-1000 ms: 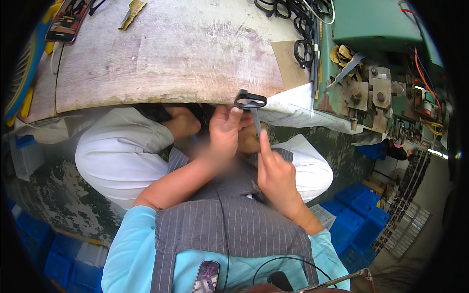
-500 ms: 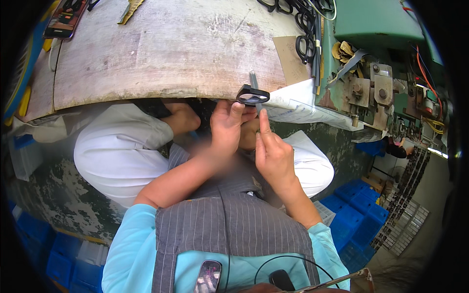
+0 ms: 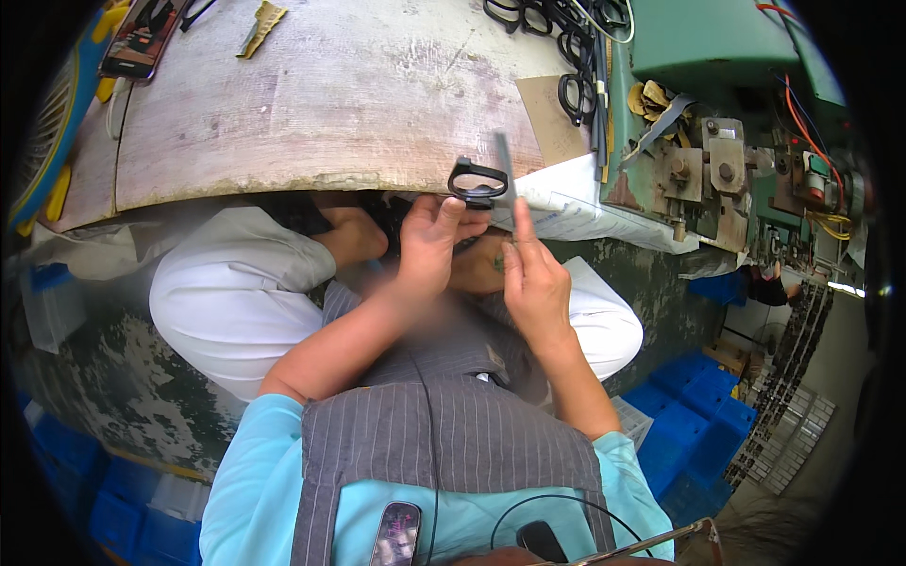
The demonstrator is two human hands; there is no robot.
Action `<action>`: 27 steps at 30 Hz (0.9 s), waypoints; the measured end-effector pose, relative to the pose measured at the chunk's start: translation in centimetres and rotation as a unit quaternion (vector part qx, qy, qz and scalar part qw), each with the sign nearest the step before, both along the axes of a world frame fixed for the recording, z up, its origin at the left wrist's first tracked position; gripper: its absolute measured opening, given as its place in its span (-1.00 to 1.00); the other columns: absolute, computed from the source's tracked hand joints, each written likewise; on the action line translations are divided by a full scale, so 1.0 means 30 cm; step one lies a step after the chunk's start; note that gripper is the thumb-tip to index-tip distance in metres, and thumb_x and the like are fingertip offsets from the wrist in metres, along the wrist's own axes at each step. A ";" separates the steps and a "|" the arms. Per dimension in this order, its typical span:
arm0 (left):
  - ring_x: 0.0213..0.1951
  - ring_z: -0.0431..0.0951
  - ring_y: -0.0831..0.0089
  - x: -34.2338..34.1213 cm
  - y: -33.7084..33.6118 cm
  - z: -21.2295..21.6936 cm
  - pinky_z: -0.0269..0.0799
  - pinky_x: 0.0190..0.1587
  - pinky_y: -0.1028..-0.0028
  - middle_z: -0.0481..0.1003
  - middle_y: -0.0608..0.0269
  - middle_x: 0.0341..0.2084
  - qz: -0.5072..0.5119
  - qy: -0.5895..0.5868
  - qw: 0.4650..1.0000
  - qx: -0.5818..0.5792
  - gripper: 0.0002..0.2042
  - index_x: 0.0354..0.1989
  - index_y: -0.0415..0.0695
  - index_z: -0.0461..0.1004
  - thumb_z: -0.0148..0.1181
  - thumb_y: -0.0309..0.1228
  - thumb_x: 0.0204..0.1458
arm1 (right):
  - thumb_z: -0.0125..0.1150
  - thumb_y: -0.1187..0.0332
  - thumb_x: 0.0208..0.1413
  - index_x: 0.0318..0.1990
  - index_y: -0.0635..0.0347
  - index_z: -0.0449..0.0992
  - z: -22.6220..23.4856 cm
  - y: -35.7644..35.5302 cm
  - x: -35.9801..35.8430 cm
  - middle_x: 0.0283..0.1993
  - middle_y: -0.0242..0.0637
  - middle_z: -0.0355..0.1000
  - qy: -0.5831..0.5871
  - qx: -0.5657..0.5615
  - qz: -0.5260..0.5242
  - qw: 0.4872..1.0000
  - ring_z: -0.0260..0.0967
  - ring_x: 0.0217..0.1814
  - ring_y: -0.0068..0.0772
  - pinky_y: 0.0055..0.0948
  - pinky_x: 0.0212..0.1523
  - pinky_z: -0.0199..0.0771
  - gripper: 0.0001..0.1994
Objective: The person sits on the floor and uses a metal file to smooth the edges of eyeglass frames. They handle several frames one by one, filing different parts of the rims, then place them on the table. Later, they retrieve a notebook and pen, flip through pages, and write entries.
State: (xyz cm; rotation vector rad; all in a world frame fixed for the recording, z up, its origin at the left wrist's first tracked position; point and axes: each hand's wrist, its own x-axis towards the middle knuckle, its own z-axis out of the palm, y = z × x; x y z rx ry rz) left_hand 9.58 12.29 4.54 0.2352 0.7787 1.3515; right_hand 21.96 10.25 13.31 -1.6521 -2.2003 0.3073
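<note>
My left hand (image 3: 429, 243) pinches a black eyeglass frame (image 3: 481, 191) between thumb and fingers, just off the table's front edge. One lens opening faces up toward me; the rest of the frame is partly hidden by its tilt and my fingers. A flat grey file (image 3: 503, 158), slightly blurred, is gripped in my right hand (image 3: 540, 292) with the index finger stretched along it. The file runs upright beside the right end of the eyeglass frame. Whether they touch, I cannot tell.
A worn whitish table (image 3: 330, 104) spans the front. Several black eyeglass frames (image 3: 576, 99) lie at its right, beside a green machine (image 3: 727, 42) with metal clamps. A phone (image 3: 142, 38) and fan (image 3: 57, 141) are far left. Blue crates (image 3: 675, 424) stand right.
The eyeglass frame has tipped so its lens opening shows more fully. The file has shifted right, from crossing the frame to beside its right end. My view has moved slightly.
</note>
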 end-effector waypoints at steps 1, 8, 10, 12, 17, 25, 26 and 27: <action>-0.30 0.60 0.37 -0.007 -0.003 0.004 0.59 -0.24 0.40 0.51 0.13 -0.26 -0.008 -0.020 1.000 0.006 -0.65 -0.17 -0.21 0.34 0.07 -0.11 0.19 | 0.20 0.42 0.09 0.34 0.18 0.18 0.001 -0.002 -0.004 -0.39 -0.09 0.43 0.047 -0.006 -0.019 0.999 0.42 -0.46 0.01 -0.19 -0.45 0.44 -0.38; -0.60 0.42 0.53 -0.038 -0.082 0.064 0.31 -0.60 0.61 0.45 0.22 -0.40 -0.179 -0.159 0.971 -0.027 -0.64 -0.32 -0.14 0.33 -0.17 -0.09 0.31 | 0.27 0.31 0.07 0.30 0.29 0.21 -0.001 -0.002 -0.025 -0.27 -0.06 0.36 0.070 0.036 -0.048 0.996 0.41 -0.32 -0.06 -0.25 -0.34 0.44 -0.36; -0.63 0.34 0.55 -0.051 -0.089 0.084 0.21 -0.62 0.62 0.42 0.23 -0.37 -0.187 -0.142 0.972 -0.005 -0.64 -0.35 -0.14 0.33 -0.19 -0.11 0.32 | 0.24 0.34 0.08 0.26 0.29 0.27 -0.010 0.001 -0.011 -0.27 -0.07 0.37 0.112 0.022 -0.049 0.992 0.41 -0.32 -0.07 -0.26 -0.32 0.44 -0.42; -0.63 0.32 0.56 -0.064 -0.094 0.106 0.20 -0.61 0.61 0.42 0.23 -0.33 -0.211 -0.152 0.966 0.006 -0.64 -0.37 -0.14 0.33 -0.19 -0.11 0.33 | 0.22 0.37 0.09 0.24 0.29 0.30 -0.010 -0.002 0.002 -0.30 -0.08 0.38 0.117 0.031 -0.044 0.992 0.41 -0.34 -0.06 -0.26 -0.31 0.45 -0.46; -0.58 0.31 0.59 -0.084 -0.097 0.166 0.25 -0.54 0.63 0.40 0.23 -0.26 -0.073 0.324 0.908 0.255 -0.70 -0.29 -0.20 0.40 -0.02 -0.18 0.27 | 0.11 0.44 0.17 0.21 0.29 0.32 0.081 -0.025 0.015 -0.48 -0.36 0.37 0.319 -0.127 -0.145 0.928 0.36 -0.47 -0.46 -0.47 -0.42 0.38 -0.56; -0.38 0.55 0.22 -0.127 -0.038 0.151 0.46 -0.40 0.41 0.50 0.11 -0.31 0.089 0.559 0.693 0.446 -0.78 -0.19 -0.19 0.50 0.27 -0.38 0.02 | 0.03 0.45 0.22 0.23 0.35 0.24 0.230 -0.001 0.016 -0.51 -0.48 0.29 0.554 -0.319 -0.174 0.749 0.05 -0.69 -0.81 -0.75 -0.74 0.00 -0.57; -0.39 0.54 0.21 -0.132 -0.038 0.138 0.46 -0.40 0.41 0.50 0.12 -0.35 0.066 0.551 0.712 0.429 -0.78 -0.19 -0.19 0.50 0.26 -0.40 0.01 | 0.03 0.44 0.22 0.23 0.34 0.24 0.228 0.005 0.013 -0.51 -0.48 0.30 0.562 -0.337 -0.172 0.736 0.05 -0.69 -0.81 -0.75 -0.73 0.00 -0.57; -0.40 0.54 0.20 -0.137 -0.039 0.123 0.46 -0.39 0.42 0.49 0.12 -0.40 0.044 0.540 0.730 0.416 -0.79 -0.19 -0.19 0.50 0.26 -0.41 0.01 | 0.03 0.38 0.25 0.24 0.32 0.25 0.220 0.008 0.008 -0.50 -0.47 0.31 0.555 -0.326 -0.170 0.746 0.04 -0.70 -0.82 -0.76 -0.73 0.02 -0.57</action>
